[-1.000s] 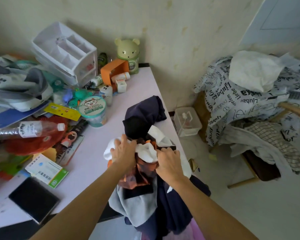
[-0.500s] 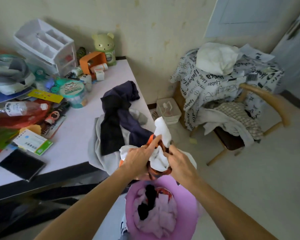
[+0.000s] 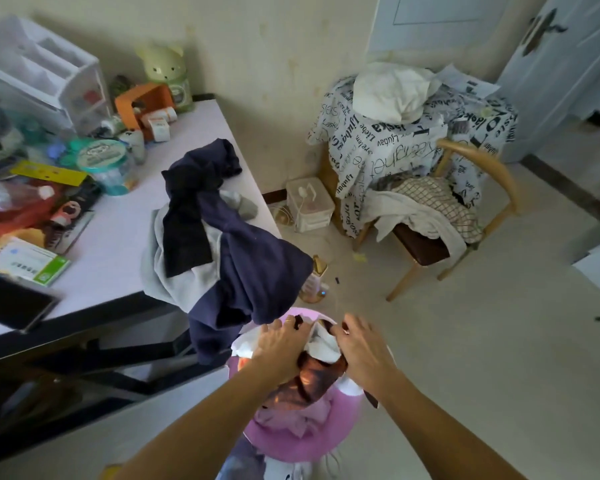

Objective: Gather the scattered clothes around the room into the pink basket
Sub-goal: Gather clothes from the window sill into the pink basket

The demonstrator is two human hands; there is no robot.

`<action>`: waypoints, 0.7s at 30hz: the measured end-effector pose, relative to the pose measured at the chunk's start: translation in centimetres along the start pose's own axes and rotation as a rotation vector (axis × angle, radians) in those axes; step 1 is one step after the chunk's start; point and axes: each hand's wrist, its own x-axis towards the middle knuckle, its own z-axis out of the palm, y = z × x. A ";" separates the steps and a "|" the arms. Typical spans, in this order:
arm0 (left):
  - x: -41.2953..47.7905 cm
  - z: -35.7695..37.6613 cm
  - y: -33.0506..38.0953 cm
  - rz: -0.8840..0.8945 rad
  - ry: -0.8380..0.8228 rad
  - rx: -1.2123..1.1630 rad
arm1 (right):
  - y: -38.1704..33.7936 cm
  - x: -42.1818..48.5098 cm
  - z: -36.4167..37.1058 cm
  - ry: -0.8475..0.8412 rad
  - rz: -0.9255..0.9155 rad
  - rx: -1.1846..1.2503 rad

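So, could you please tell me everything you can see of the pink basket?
The pink basket stands on the pale floor just off the table's corner, directly below the camera. It looks round, soft-walled and plain pink, its mouth open upward. Pale pink clothing already lies inside. Both hands, left hand and right hand, press a white and orange-brown bundle into its top. A navy garment hanging off the table drapes down to its far rim.
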 end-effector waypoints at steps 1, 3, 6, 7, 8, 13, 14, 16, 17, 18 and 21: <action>0.0 0.1 0.0 -0.001 -0.002 0.018 | 0.0 0.0 0.5 0.010 0.014 -0.022; -0.2 0.3 -0.4 -0.028 -0.008 0.012 | -0.6 0.3 0.9 0.002 0.014 -0.018; -0.3 0.0 -1.2 -0.050 0.190 -0.013 | -1.6 1.6 0.8 0.067 0.000 0.013; -0.3 -0.3 -1.4 -0.045 0.251 -0.008 | -2.0 2.1 0.6 0.086 -0.001 0.029; -0.3 -0.5 -2.2 -0.061 0.314 0.007 | -2.6 2.9 0.2 0.093 -0.014 0.052; -0.3 -2.5 -6.6 -0.188 0.478 -0.016 | -5.3 7.2 -1.5 0.138 -0.085 0.181; -0.1 -2.6 -7.8 -0.223 0.460 -0.013 | -5.9 8.2 -1.7 0.136 -0.094 0.190; 0.1 -2.4 -10.2 -0.283 0.401 -0.009 | -6.9 9.8 -2.3 0.120 -0.093 0.189; 0.3 -2.3 -11.6 -0.317 0.383 -0.019 | -7.6 10.7 -2.5 0.101 -0.087 0.179; 0.7 -2.3 -13.2 -0.344 0.378 -0.038 | -8.3 11.9 -2.7 0.088 -0.086 0.167; 1.7 -2.7 -16.6 -0.395 0.383 -0.083 | -9.8 14.5 -3.2 0.032 -0.093 0.154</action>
